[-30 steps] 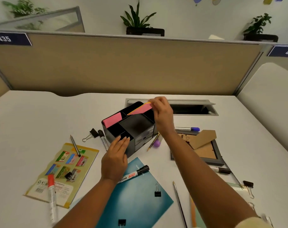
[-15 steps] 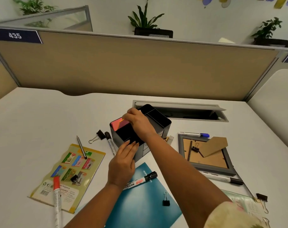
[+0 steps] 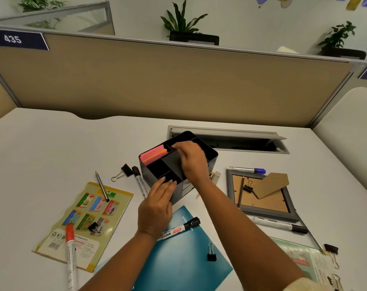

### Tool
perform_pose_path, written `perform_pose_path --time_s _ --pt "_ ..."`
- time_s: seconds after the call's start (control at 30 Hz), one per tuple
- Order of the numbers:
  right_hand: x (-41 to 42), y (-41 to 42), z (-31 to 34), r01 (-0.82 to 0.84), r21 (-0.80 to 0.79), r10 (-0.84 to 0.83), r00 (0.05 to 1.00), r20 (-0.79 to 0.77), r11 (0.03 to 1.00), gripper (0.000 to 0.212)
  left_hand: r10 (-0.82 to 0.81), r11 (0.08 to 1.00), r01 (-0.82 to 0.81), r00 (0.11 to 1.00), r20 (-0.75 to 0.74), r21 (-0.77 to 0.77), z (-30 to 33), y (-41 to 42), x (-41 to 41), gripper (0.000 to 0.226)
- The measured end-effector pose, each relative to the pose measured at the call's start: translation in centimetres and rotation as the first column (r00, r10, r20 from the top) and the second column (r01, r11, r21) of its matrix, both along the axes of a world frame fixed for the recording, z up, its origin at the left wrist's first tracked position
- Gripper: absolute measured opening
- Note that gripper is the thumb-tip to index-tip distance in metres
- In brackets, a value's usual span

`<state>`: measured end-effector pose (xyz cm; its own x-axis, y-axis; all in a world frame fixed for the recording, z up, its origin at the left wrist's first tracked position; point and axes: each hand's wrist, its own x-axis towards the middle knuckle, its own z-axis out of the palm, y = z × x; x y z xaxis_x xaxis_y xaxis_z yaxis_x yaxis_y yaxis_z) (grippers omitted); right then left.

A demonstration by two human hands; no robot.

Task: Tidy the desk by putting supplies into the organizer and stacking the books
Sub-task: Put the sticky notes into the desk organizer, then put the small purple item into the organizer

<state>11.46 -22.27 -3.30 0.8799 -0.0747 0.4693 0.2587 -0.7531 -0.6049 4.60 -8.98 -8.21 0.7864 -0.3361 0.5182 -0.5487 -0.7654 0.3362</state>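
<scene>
Over the organizer (image 3: 149, 175), both hands (image 3: 192, 158) rest.

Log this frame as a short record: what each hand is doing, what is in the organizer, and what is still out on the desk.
left hand: the left hand rests flat against the near front of the black organizer
right hand: the right hand is over the organizer, fingers curled; whether it holds anything cannot be told
organizer contents: pink sticky notes in the back left compartment
still on desk: black whiteboard marker on the blue book; red-capped marker; pencil; binder clip; picture frame
</scene>
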Motion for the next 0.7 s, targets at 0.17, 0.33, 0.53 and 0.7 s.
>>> perform_pose_path --time_s 0.17,0.33,0.53,0.7 --pt "-3.2 -5.1 -3.2 0.359 0.281 -0.392 0.917 0.069 0.89 0.01 0.028 0.999 -0.028 1.0 0.011 -0.024 0.2 -0.6 0.0 0.043" --pt "-4.2 -5.7 -4.5 0.452 0.23 -0.484 0.868 0.109 0.862 0.01 0.036 0.999 -0.036 0.999 0.016 -0.017 0.1 -0.5 0.0 0.043" --pt "-6.1 -5.3 -7.8 0.444 -0.011 -0.434 0.869 -0.236 0.896 0.023 0.028 1.0 -0.028 0.999 0.017 0.006 0.1 -0.3 0.1 0.043" --pt "-6.8 -5.1 -8.0 0.384 -0.09 -0.393 0.871 -0.296 0.919 0.04 0.029 1.0 -0.029 1.0 0.002 0.005 0.1 -0.3 0.0 0.043"
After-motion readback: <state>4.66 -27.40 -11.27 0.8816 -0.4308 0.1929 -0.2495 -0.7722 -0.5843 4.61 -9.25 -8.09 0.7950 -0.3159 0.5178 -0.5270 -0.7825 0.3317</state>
